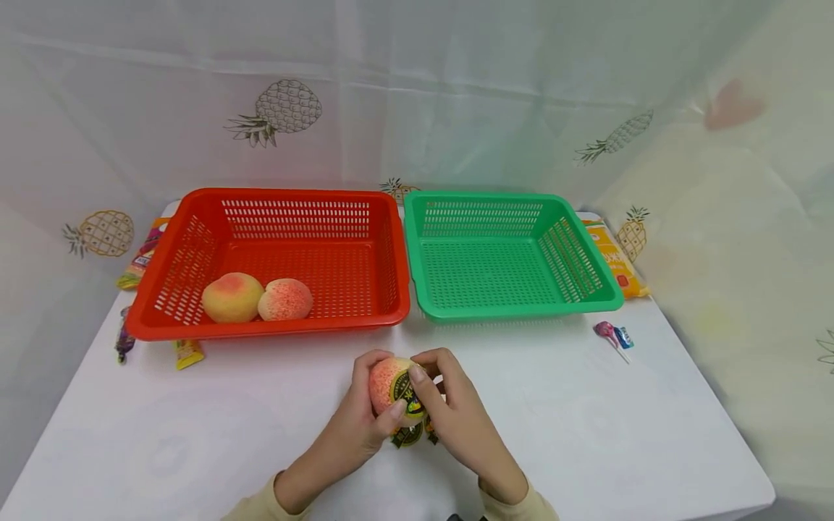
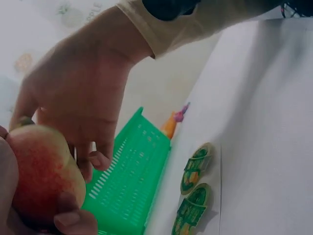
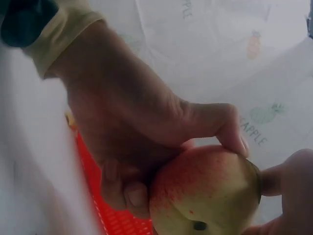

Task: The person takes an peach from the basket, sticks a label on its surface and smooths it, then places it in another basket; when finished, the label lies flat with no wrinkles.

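Over the table's near middle, my left hand (image 1: 355, 412) holds a pink-and-cream peach (image 1: 383, 383), its fingers curled around the side and its thumb at the front. A round dark green and gold sticker (image 1: 405, 394) lies on the peach's face towards me. From the other side, my right hand (image 1: 456, 412) grips the peach, thumb on the sticker and fingers bent behind the fruit. Below the peach, two more stickers (image 2: 196, 169) lie on a white backing strip, seen in the left wrist view. In the right wrist view, the peach (image 3: 205, 191) shows a small dark pit.
Behind and left stands a red basket (image 1: 260, 333) holding a yellow-orange peach (image 1: 232, 298) and a pink peach (image 1: 287, 299). To its right is a green basket (image 1: 515, 312). A lollipop (image 1: 606, 331), small wrappers (image 1: 189, 354) and an orange packet (image 1: 615, 264) lie around the baskets.
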The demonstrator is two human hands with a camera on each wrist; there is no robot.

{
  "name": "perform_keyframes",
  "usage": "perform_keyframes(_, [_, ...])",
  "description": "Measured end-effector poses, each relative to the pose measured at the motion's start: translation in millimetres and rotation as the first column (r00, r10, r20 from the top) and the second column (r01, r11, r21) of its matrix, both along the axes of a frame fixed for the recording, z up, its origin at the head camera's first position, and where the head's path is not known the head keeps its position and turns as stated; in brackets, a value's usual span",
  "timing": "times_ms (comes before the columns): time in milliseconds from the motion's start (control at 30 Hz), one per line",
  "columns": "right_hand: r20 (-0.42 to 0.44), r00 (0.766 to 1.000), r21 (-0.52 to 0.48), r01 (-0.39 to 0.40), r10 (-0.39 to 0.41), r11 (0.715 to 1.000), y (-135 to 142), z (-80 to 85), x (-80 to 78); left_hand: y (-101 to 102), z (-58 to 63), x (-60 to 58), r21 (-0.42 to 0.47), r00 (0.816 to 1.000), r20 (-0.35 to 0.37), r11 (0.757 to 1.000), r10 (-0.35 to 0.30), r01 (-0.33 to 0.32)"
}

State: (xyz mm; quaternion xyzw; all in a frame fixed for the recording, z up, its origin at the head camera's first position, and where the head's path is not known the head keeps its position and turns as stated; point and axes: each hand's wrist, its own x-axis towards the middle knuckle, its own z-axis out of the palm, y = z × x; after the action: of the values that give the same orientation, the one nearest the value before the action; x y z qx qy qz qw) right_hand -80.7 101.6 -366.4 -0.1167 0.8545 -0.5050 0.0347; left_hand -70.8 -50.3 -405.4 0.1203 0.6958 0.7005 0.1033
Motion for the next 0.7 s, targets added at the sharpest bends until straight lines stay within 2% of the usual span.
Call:
perform_keyframes(167, [0.106, 0.993, -0.091, 0.057, -0.047, 0.994, -0.1, -0.2, -1.2, 0.0, -2.5, 1.5, 0.045, 1.000, 0.001, 0.999, -0.012, 0.012])
perform_keyframes(300, [0.169, 0.977, -0.085, 0.146, -0.130, 0.986, 6.5, -4.0, -9.6, 1.2, -3.3, 1.3, 0.107, 0.997, 0.013, 0.992, -0.071, 0.069])
perform_keyframes(400, [0.120, 0.962, -0.043, 0.251, -0.244, 0.967, 21.6, -7.0, -21.5, 0.7, -3.4, -0.2, 0.112, 0.996, 0.013, 0.990, -0.084, 0.082])
perform_keyframes(467, [0.011, 0.940, 0.011, 0.341, -0.341, 0.940, 38.2, -6.3, -32.4, -0.7, -2.6, -1.9, 0.057, 0.999, -0.006, 0.998, -0.032, 0.032])
perform_keyframes(500, [-0.063, 0.918, 0.034, 0.394, -0.392, 0.918, 48.9, -5.1, -38.8, -1.8, -1.8, -3.0, 0.029, 1.000, -0.012, 1.000, -0.005, 0.005])
perform_keyframes(567, [-0.217, 0.847, 0.073, 0.509, -0.485, 0.858, 75.8, -1.7, -55.0, -3.8, 1.6, -5.5, -0.027, 0.999, -0.027, 0.999, 0.046, -0.047])
perform_keyframes(633, [-0.324, 0.762, 0.126, 0.622, -0.561, 0.773, 107.9, 1.5, -74.4, -4.9, 7.0, -8.7, -0.090, 0.994, -0.063, 0.992, 0.087, -0.092])
perform_keyframes(667, [-0.350, 0.728, 0.158, 0.667, -0.590, 0.728, 125.1, 2.8, -84.9, -5.1, 10.7, -10.8, -0.114, 0.992, -0.085, 0.988, 0.098, -0.108])
perform_keyframes(700, [-0.354, 0.704, 0.202, 0.700, -0.616, 0.685, 142.4, 3.2, -95.7, -5.0, 14.9, -13.1, -0.149, 0.988, -0.103, 0.980, 0.115, -0.130])
